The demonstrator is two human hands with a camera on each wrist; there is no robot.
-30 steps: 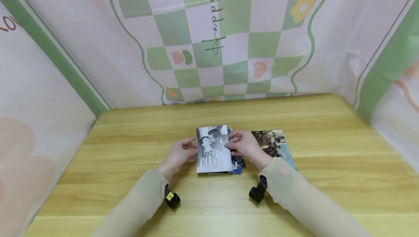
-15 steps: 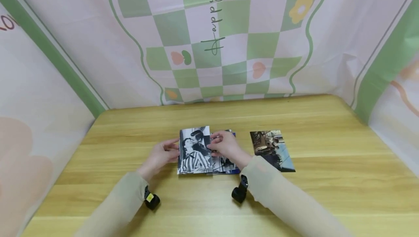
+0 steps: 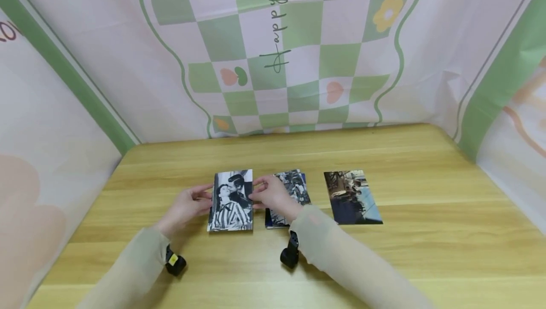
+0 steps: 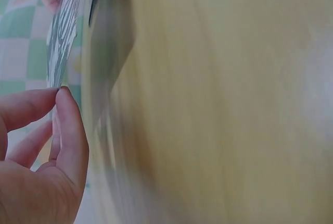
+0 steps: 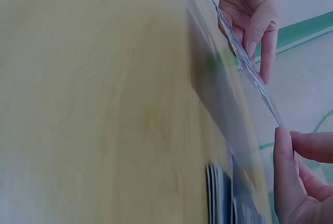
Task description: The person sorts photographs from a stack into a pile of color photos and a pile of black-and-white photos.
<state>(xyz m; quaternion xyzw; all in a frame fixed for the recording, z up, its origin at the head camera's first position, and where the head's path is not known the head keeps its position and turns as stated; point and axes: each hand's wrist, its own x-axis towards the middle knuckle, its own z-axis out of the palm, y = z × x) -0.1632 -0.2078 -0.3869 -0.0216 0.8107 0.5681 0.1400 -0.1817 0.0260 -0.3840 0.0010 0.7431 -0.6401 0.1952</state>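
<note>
Photo (image 3: pixel 230 207) held between both hands (image 3: pixel 183 209) above table (image 3: pixel 239 271).

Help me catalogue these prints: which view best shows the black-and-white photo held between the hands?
The head view: there the black-and-white photo faces the camera, its picture clear. Both wrist views show it nearly edge-on, a sliver whose picture cannot be made out.

Black-and-white photo (image 3: pixel 231 201), raised, picture up; photo stack (image 3: pixel 297 188) near, to right; colour photo (image 3: pixel 353 197) flat, farther right.
</note>
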